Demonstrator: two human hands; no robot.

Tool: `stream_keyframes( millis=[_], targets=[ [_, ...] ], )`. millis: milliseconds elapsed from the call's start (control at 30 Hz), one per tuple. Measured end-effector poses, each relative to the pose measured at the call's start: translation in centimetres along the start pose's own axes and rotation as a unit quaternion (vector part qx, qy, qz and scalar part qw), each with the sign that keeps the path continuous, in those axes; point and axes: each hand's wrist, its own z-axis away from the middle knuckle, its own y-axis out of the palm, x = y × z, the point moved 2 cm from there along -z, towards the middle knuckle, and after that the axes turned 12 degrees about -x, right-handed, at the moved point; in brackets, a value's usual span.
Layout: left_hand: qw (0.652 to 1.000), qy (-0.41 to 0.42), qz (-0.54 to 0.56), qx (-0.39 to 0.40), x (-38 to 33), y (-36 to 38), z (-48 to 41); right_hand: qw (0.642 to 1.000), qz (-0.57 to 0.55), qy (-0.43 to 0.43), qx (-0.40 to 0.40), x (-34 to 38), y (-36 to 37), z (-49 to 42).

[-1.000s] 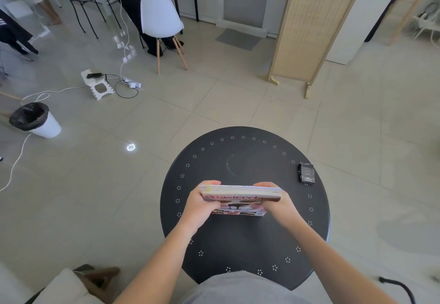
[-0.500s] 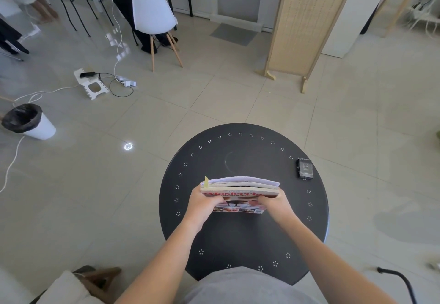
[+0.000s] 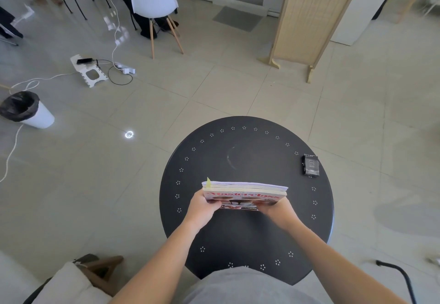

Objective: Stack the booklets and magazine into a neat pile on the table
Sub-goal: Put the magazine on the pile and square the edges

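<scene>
Both forearms reach forward over the round black perforated worktop [image 3: 250, 232] — left hand [image 3: 202, 208] and right hand [image 3: 277, 209] each grip an end of the red-covered magazine-and-booklet stack [image 3: 244, 193], held tilted near its centre.

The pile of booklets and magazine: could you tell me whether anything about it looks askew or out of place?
Mostly tidy. Both hands, left hand and right hand, grip the pile, but a yellow-green tab pokes out at its far left corner.
</scene>
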Motion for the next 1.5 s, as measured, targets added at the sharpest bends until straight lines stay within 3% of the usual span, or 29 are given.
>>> stream_keyframes(
  millis=[567, 1000, 1200, 1500],
  targets=[
    [0.992, 0.043, -0.117, -0.012, 1.5, 0.2, -2.5, 0.996, -0.007, 0.085, -0.006, -1.9, 1.2, -1.4],
    [0.988, 0.035, -0.147, -0.026, 1.6, 0.2, -2.1, 0.996, 0.051, 0.079, -0.006, -1.5, 1.1, -0.7],
    [0.98, 0.027, -0.196, 0.025, 2.1, -1.0, -2.2, 0.983, 0.161, 0.051, 0.066, -1.3, 1.1, 0.2],
    [0.983, -0.022, -0.18, 0.031, 4.8, -3.0, -2.2, 0.967, 0.176, 0.056, 0.174, 0.2, 2.7, 0.8]
  ],
)
